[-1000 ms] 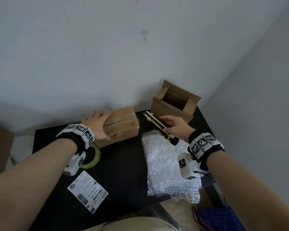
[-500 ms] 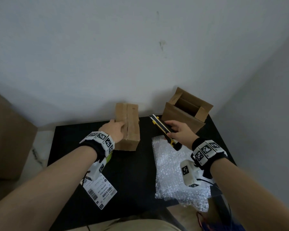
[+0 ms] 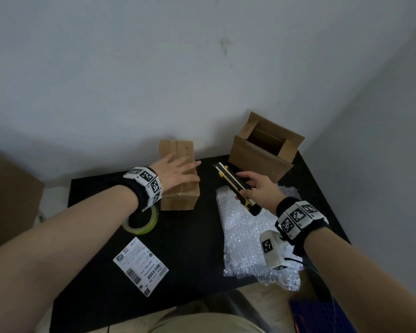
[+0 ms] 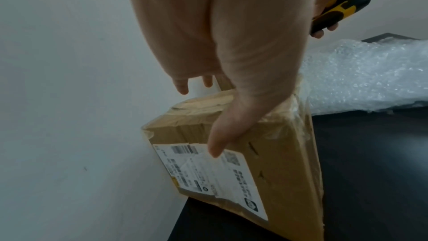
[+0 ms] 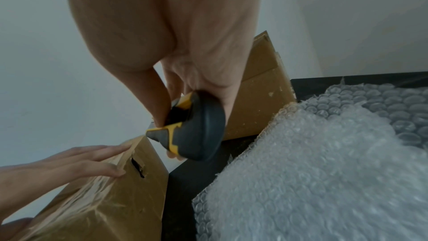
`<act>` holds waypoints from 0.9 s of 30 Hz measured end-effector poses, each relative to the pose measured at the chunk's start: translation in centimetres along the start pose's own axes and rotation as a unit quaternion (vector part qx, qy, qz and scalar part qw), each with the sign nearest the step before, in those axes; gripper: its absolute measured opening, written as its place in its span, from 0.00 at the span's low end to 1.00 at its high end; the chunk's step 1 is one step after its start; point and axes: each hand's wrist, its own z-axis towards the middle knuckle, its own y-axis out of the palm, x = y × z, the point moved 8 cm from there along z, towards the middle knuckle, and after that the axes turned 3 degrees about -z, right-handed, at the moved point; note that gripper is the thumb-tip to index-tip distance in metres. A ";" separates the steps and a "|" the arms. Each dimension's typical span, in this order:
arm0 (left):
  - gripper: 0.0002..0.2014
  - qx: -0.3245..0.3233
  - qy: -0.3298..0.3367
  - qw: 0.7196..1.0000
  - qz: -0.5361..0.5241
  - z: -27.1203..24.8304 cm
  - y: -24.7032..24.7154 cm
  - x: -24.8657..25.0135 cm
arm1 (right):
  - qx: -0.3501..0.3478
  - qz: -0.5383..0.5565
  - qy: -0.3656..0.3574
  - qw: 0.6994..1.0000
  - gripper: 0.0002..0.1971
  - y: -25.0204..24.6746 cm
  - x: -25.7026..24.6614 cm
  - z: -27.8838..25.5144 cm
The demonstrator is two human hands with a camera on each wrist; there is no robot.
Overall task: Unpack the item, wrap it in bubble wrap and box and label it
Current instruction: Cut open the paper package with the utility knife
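A taped brown parcel (image 3: 181, 191) (image 4: 273, 162) (image 5: 111, 199) stands lengthwise at the back of the black table (image 3: 192, 248). My left hand (image 3: 177, 173) (image 4: 231, 98) lies flat on its top with straight fingers (image 5: 97, 155). My right hand (image 3: 259, 188) grips a yellow-and-black utility knife (image 3: 235, 185) (image 5: 192, 125) (image 4: 338, 10), held in the air right of the parcel, tip pointing away. A sheet of bubble wrap (image 3: 252, 239) (image 5: 324, 171) (image 4: 366, 78) lies under that hand. An empty open carton (image 3: 262, 150) (image 5: 257, 98) stands at the back right.
A roll of clear tape (image 3: 142, 221) lies near my left wrist. A printed shipping label (image 3: 141, 265) lies flat at the front. White walls close the back and right sides. A large brown box (image 3: 7, 200) stands on the floor to the left.
The parcel has been turned from crosswise to lengthwise. My left hand moved from its side to flat on its top. The knife stays in my right hand.
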 end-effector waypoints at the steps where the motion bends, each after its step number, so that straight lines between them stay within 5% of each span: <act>1: 0.48 -0.007 0.005 1.000 -0.002 0.1 -0.1 0.0 | 0.002 0.001 0.002 1.000 0.27 -0.1 0.1 0.0; 8: 0.51 -0.040 -0.065 0.996 -0.048 0.8 -0.5 -1.9 | 0.020 0.025 0.002 0.999 0.27 -0.6 0.0 0.5; 21: 0.57 0.003 -0.184 0.967 -0.175 2.8 -0.1 -3.7 | 0.018 0.032 0.008 0.999 0.27 -1.1 0.1 2.7; 27: 0.55 -0.030 -0.173 0.947 -0.269 1.1 0.6 -5.1 | 0.008 0.014 0.006 1.000 0.28 -1.5 -0.3 3.4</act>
